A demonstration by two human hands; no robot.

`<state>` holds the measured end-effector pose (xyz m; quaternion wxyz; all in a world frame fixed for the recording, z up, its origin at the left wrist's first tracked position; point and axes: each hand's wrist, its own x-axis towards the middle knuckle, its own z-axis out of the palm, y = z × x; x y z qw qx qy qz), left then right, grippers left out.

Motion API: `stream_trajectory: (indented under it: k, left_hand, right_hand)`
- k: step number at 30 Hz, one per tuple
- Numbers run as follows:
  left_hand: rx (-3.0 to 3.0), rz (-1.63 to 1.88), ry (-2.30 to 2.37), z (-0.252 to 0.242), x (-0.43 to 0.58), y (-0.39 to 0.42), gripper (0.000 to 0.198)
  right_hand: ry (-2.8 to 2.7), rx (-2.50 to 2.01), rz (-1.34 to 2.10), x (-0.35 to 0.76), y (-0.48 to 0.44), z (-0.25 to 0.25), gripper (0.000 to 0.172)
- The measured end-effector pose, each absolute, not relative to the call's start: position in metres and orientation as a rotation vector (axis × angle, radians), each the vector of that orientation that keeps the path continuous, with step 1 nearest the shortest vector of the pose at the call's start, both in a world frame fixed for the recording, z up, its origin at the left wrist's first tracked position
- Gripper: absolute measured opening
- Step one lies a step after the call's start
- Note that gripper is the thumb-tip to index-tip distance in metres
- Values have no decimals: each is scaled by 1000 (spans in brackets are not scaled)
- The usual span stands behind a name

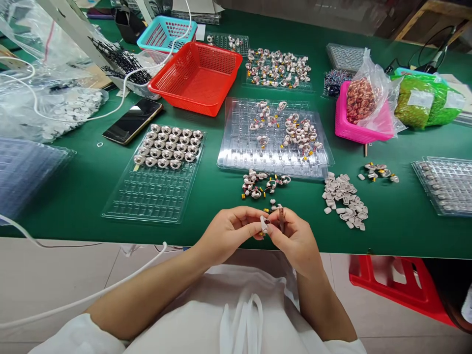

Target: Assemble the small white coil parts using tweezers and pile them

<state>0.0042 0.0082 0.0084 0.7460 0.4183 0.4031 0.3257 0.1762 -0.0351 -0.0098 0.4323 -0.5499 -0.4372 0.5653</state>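
Observation:
Near the table's front edge, my left hand (233,231) pinches a small white curved part (264,224) with a yellow tab below it, between thumb and fingertips. My right hand (295,238) closes on the same part from the other side. A thin brownish stick-like tool (281,219) stands up between the right hand's fingers; its lower end is hidden. Just beyond the fingertips lies a loose pile of white curved parts with wires and yellow tabs (256,184). To the right is a heap of small light-grey caps (344,199).
A clear tray (147,196) with rows of silvery shells lies left, near a phone (132,121) and a red basket (197,78). Stacked clear trays (239,142) hold more white parts. A pink basket (363,129) stands right. A white cable (110,289) runs past my left arm.

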Motion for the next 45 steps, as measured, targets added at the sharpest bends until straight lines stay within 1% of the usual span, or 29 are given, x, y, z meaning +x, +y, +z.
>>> stream_trajectory:
  k: [5,9,14,19,20,21,24,26,29,32,39,45]
  left_hand:
    - [715,630,869,4,3,11,26]
    - [570,579,842,2,4,13,25]
    - [532,565,851,1,8,14,21]
    - [567,586,896,4,10,14,11]
    - [577,592,907,5,9,14,10]
    - [586,600,912,6,9,14,9]
    - [617,628,900,7,8,14,8]
    - [644,649,893,6,6,13,7]
    - [697,690,892,4,4,10,7]
    - [752,709,910,5,2,8,7]
    - [839,757,950,17,1,5,8]
    - [931,791,976,18,3,5,10]
  right_hand:
    - [-1080,-1367,1380,179,-42,-11,15]
    - [-1098,-1411,1314,176,-44,-11,16]
    - [-1171,-1460,1170,172,-44,-7,10]
    - [-1252,-1434,1043,177,-50,-8,4]
    - [-1215,-1424,1015,180,-51,-8,5]
    - [-1161,-1402,999,182,-51,-9,10]
    - [-1026,-1262,1001,191,-51,-9,30]
    - [-1025,-1211,968,195,-50,-7,35]
    - [-1123,-1293,863,201,-52,-1,37]
    - [-1191,-1363,833,207,-59,-1,39]
    - [-1182,-1169,922,209,-69,-13,38]
    - [-1134,-1065,977,201,-67,-14,35]
